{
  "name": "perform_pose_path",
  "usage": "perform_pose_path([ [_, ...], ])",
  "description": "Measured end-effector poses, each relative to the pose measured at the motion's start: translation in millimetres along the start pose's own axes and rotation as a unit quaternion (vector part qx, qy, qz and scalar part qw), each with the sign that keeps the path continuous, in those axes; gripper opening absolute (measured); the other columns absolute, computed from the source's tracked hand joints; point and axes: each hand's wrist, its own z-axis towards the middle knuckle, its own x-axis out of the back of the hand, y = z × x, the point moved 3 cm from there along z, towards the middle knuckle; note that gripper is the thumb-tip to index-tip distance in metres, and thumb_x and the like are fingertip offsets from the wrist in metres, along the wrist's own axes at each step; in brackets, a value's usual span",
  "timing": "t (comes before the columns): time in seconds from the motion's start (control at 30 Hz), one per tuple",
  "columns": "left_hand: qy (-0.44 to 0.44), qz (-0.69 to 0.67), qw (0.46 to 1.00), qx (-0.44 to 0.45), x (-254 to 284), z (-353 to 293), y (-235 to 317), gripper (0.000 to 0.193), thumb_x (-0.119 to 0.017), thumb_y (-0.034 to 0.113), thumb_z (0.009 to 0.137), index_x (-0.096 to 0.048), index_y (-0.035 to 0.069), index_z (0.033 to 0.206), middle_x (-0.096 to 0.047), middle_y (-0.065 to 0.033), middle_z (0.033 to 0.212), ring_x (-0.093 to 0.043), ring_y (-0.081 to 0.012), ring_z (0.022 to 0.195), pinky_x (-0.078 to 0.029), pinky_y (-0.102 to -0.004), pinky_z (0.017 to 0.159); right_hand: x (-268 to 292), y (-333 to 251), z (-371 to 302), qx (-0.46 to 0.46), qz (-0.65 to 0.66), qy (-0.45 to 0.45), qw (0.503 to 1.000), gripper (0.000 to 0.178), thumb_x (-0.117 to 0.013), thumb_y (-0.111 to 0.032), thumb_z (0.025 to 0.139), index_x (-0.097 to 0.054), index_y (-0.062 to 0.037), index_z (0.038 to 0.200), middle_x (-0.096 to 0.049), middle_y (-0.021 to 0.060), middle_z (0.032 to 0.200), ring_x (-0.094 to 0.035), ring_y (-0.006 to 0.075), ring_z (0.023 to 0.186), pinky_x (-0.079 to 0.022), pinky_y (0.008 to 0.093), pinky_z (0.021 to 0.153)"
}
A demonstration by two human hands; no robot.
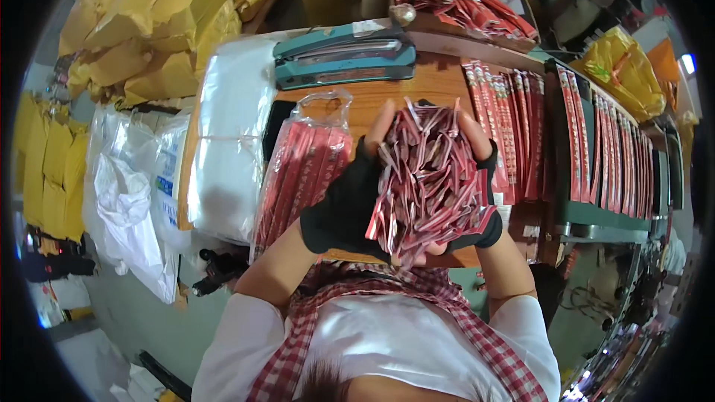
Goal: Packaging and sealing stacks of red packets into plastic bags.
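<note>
A thick bundle of slim red paper packets (428, 179) is held over the table's front part, its many narrow ends facing up. My left hand (341, 197), in a black fingerless glove, clasps the bundle's left side. On the other side my right hand (488, 234), gloved alike, grips it, with bare fingertips pressed to the upper right edge. Part of both hands is hidden behind the packets. Beside my left hand lies a clear plastic bag of red packets (302, 167). Right of my hands, loose red packets (510, 123) lie in a row.
A stack of clear plastic bags (231, 134) lies on the left of the wooden table (439, 78). Behind stands a teal sealer-like device (346, 56). A cardboard box (447, 41) holds more red packets. At right, a dark green rack (603, 212) carries upright packets. Yellow sacks (156, 15) fill the back left.
</note>
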Motion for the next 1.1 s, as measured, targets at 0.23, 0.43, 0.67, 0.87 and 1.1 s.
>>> perform_pose_path([
  [0.23, 0.184, 0.471, 0.844, -0.18, -33, -31, 41, 0.112, -0.084, 0.029, 0.062, -0.013, 0.004, 0.145, -0.041, -0.0129, 0.137, -0.044, -0.0237, 0.124, -0.034, -0.0388, 0.105, -35, -40, 37, -0.091, 0.024, 0.039, 0.995, 0.11, -0.091, -0.032, 0.056, -0.027, -0.0016, 0.139, -0.042, 0.0146, 0.125, -0.045, 0.0254, 0.119, -0.035, 0.037, 0.101],
  [0.43, 0.145, 0.281, 0.935, -0.159, 29, -69, 38, 0.042, -0.056, 0.024, 0.089, -0.049, 0.004, 0.126, -0.057, -0.0108, 0.119, -0.054, -0.0198, 0.112, -0.048, -0.0356, 0.092, -73, 50, 39, -0.223, 0.14, 0.049, 0.963, 0.08, -0.078, -0.026, 0.069, -0.04, -0.0023, 0.136, -0.053, 0.0091, 0.114, -0.053, 0.0181, 0.101, -0.044, 0.0307, 0.087],
  [0.67, 0.145, 0.224, 0.939, -0.219, 3, -83, 17, 0.049, -0.074, 0.02, 0.078, -0.053, 0.005, 0.12, -0.064, -0.0081, 0.106, -0.063, -0.0195, 0.094, -0.051, -0.0334, 0.085, -91, 25, 70, -0.187, 0.191, -0.191, 0.944, 0.1, -0.077, -0.034, 0.067, -0.026, 0.0015, 0.145, -0.04, 0.0162, 0.142, -0.049, 0.0263, 0.118, -0.041, 0.0347, 0.093],
  [0.87, 0.104, 0.153, 0.952, -0.245, 5, -115, 13, 0.046, -0.071, 0.014, 0.079, -0.045, 0.013, 0.117, -0.056, -0.0047, 0.11, -0.057, -0.0147, 0.101, -0.049, -0.0304, 0.085, -92, 81, 44, -0.273, 0.263, -0.287, 0.88, 0.072, -0.073, -0.037, 0.067, -0.052, 0.0034, 0.124, -0.052, 0.0191, 0.127, -0.055, 0.0257, 0.106, -0.041, 0.0372, 0.092],
  [1.1, 0.125, 0.225, 0.936, -0.239, -3, -134, 34, 0.048, -0.076, 0.036, 0.072, -0.048, 0.022, 0.108, -0.055, -0.0004, 0.097, -0.056, -0.0101, 0.089, -0.047, -0.0265, 0.082, -132, 64, 68, -0.331, 0.201, -0.304, 0.87, 0.059, -0.068, -0.029, 0.066, -0.053, 0.0061, 0.112, -0.051, 0.0201, 0.123, -0.054, 0.0227, 0.101, -0.041, 0.0333, 0.09],
])
